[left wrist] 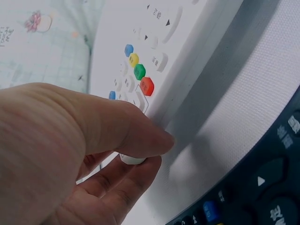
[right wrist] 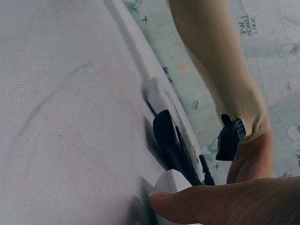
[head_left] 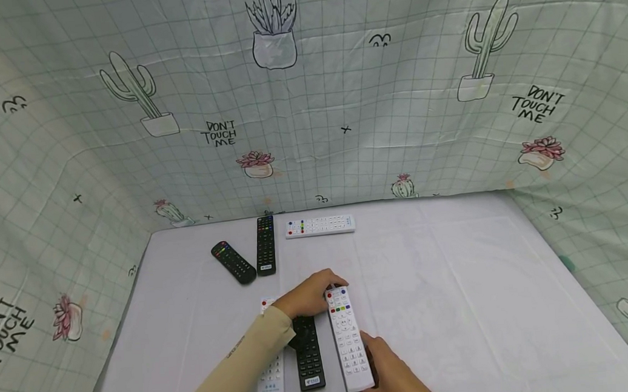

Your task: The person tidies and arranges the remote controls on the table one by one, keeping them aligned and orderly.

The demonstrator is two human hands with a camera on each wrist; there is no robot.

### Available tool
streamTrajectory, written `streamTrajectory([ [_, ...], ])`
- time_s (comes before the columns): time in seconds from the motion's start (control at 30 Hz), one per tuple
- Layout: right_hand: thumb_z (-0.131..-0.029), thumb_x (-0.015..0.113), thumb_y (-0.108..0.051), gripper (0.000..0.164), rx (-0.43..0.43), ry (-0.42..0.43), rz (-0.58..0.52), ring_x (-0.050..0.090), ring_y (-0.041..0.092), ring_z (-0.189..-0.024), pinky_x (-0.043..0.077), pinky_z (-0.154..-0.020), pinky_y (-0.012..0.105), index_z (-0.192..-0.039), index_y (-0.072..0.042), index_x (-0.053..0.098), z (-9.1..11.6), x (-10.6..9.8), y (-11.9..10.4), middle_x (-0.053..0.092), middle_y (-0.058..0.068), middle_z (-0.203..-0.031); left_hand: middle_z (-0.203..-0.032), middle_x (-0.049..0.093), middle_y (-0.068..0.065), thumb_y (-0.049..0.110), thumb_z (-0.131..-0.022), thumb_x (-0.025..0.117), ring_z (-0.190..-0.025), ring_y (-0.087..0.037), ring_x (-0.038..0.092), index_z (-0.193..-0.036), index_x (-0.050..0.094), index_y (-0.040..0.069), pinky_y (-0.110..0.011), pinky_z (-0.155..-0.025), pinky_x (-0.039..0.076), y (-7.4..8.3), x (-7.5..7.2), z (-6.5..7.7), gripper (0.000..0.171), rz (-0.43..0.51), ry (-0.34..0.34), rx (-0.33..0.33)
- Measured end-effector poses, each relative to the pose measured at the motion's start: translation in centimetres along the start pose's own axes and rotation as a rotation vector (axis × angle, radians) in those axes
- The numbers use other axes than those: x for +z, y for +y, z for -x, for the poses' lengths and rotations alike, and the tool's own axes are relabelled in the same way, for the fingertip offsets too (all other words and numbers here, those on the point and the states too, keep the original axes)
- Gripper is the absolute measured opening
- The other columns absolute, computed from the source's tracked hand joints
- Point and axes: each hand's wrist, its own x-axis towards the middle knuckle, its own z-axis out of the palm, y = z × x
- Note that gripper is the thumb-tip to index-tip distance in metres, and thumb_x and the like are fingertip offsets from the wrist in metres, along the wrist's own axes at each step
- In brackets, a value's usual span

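A white remote control (head_left: pixel 350 345) with several coloured buttons lies lengthwise between the two hands on the white cloth. Its far end is pinched by my left hand (head_left: pixel 310 294); in the left wrist view the thumb (left wrist: pixel 140 129) and fingertips meet at the remote's corner. My right hand (head_left: pixel 394 375) grips the near end from the right side, its thumb (right wrist: pixel 187 204) against the end edge in the right wrist view. Just left of this remote lies a black remote (head_left: pixel 310 363), and beyond it another white remote (head_left: pixel 271 387), partly covered by my left forearm.
Farther back lie a short black remote (head_left: pixel 233 262) set at a slant, a longer black remote (head_left: pixel 265 245) and a white remote (head_left: pixel 320 226) turned sideways. A cactus-print curtain (head_left: pixel 340 97) surrounds the white tabletop (head_left: pixel 462 283) at the back and sides.
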Motion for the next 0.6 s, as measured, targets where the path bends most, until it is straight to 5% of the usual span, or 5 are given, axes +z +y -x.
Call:
streamTrajectory([
  [0.6, -0.072, 0.089, 0.002, 0.101, 0.04, -0.038, 0.01, 0.052, 0.016, -0.089, 0.055, -0.074, 0.029, -0.154, 0.018, 0.032, -0.23, 0.27, -0.05, 0.049, 0.012, -0.117, -0.124, 0.066, -0.01, -0.022, -0.084, 0.065, -0.105, -0.018, 0.058, -0.138, 0.067, 0.001, -0.035, -0.099, 0.053, 0.01, 0.65, -0.43, 0.058, -0.058, -0.036, -0.042],
])
